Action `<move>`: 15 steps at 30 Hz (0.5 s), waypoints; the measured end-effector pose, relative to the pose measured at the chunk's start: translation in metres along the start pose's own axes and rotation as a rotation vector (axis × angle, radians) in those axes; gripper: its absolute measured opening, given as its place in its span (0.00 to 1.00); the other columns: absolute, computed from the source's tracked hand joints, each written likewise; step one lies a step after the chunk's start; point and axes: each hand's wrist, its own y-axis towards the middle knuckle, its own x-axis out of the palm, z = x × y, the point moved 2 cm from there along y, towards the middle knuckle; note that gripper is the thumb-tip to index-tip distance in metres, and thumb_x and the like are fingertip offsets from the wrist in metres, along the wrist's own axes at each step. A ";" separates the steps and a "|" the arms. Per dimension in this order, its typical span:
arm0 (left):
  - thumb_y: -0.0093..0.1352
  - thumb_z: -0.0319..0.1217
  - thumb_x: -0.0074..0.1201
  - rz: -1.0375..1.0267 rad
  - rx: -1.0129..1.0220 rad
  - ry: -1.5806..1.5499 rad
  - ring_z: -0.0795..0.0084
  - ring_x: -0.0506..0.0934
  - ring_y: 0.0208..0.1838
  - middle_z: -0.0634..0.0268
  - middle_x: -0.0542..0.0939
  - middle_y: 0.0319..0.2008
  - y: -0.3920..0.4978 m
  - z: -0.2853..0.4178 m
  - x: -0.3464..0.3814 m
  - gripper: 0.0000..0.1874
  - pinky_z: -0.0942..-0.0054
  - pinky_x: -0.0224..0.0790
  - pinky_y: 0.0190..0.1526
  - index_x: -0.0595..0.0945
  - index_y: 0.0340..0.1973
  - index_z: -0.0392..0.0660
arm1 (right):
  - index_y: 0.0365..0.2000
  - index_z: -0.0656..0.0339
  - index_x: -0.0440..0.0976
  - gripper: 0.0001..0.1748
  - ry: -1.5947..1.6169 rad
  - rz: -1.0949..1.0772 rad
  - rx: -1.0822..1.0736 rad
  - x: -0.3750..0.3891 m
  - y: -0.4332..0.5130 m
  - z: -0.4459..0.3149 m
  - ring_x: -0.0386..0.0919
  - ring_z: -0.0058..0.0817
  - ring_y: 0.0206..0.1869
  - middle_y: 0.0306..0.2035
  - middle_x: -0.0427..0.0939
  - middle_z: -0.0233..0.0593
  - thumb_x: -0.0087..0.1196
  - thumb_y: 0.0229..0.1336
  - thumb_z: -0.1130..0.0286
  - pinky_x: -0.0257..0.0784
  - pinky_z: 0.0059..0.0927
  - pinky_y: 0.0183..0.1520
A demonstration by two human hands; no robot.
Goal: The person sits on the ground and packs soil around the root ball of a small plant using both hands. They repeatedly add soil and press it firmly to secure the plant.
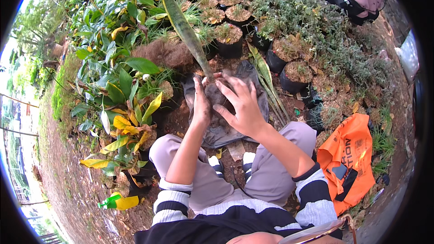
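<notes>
A ball of dark soil sits between my two hands at the base of an upright snake plant leaf. My left hand presses its palm along the ball's left side. Across its top and right side lie the spread fingers of my right hand. Both hands are smeared with soil. Beneath them a dark plastic sheet is spread on the ground. More snake plant leaves with yellow edges lie just right of the sheet. The underside of the soil ball is hidden.
Black nursery bags of soil stand in rows ahead. Leafy plants crowd the left, near a yellow bottle with a green top. Brown fibre lies beyond the sheet. On the right, an orange bag carries a dark phone-like object.
</notes>
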 end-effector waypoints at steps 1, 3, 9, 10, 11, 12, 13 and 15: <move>0.73 0.62 0.20 0.014 -0.011 0.002 0.65 0.74 0.55 0.58 0.76 0.52 0.000 0.002 0.000 0.38 0.64 0.63 0.61 0.73 0.56 0.45 | 0.62 0.56 0.63 0.35 0.049 0.002 0.027 0.000 -0.001 0.000 0.56 0.44 0.67 0.66 0.56 0.46 0.54 0.57 0.51 0.41 0.66 0.65; 0.72 0.63 0.20 -0.034 0.001 0.023 0.62 0.68 0.63 0.57 0.71 0.60 0.000 0.000 -0.005 0.40 0.61 0.56 0.66 0.67 0.62 0.46 | 0.63 0.57 0.61 0.37 0.145 0.008 0.076 0.000 -0.004 -0.003 0.56 0.44 0.68 0.67 0.55 0.47 0.55 0.57 0.51 0.42 0.67 0.65; 0.69 0.65 0.23 -0.065 0.085 -0.250 0.58 0.61 0.69 0.57 0.64 0.67 -0.010 0.010 -0.002 0.44 0.59 0.48 0.70 0.57 0.69 0.45 | 0.63 0.62 0.59 0.40 0.582 0.163 0.051 -0.010 -0.002 0.001 0.59 0.48 0.66 0.64 0.62 0.49 0.63 0.52 0.63 0.47 0.54 0.68; 0.69 0.63 0.26 -0.114 0.135 -0.244 0.59 0.62 0.68 0.57 0.65 0.66 -0.009 0.008 0.005 0.43 0.59 0.52 0.69 0.58 0.68 0.44 | 0.63 0.62 0.59 0.40 0.661 0.159 0.068 -0.010 -0.003 -0.001 0.59 0.47 0.66 0.63 0.63 0.49 0.63 0.52 0.63 0.48 0.53 0.68; 0.69 0.62 0.28 -0.164 0.184 -0.237 0.59 0.64 0.67 0.57 0.66 0.65 -0.007 0.005 0.014 0.42 0.59 0.55 0.67 0.60 0.67 0.43 | 0.63 0.62 0.59 0.40 0.740 0.154 0.086 -0.009 -0.005 -0.004 0.59 0.47 0.66 0.63 0.63 0.50 0.63 0.52 0.64 0.48 0.53 0.67; 0.69 0.61 0.29 -0.165 0.160 -0.250 0.60 0.64 0.67 0.56 0.66 0.65 -0.004 -0.002 0.015 0.41 0.59 0.57 0.67 0.60 0.66 0.43 | 0.63 0.62 0.59 0.40 0.560 0.140 0.048 -0.004 -0.010 -0.003 0.56 0.47 0.69 0.64 0.62 0.50 0.61 0.54 0.59 0.42 0.59 0.68; 0.70 0.61 0.29 -0.166 0.135 -0.263 0.60 0.65 0.67 0.56 0.66 0.65 -0.002 -0.007 0.015 0.40 0.59 0.58 0.66 0.61 0.66 0.43 | 0.64 0.62 0.59 0.40 0.418 0.120 0.043 -0.001 -0.012 -0.001 0.55 0.47 0.69 0.65 0.61 0.50 0.59 0.55 0.57 0.39 0.61 0.68; 0.71 0.50 0.38 -0.165 0.072 -0.308 0.61 0.68 0.64 0.56 0.68 0.62 -0.003 -0.015 0.011 0.31 0.60 0.61 0.64 0.65 0.63 0.42 | 0.64 0.61 0.59 0.40 0.128 0.082 0.033 0.000 -0.014 0.002 0.52 0.48 0.70 0.67 0.59 0.50 0.56 0.57 0.52 0.33 0.66 0.67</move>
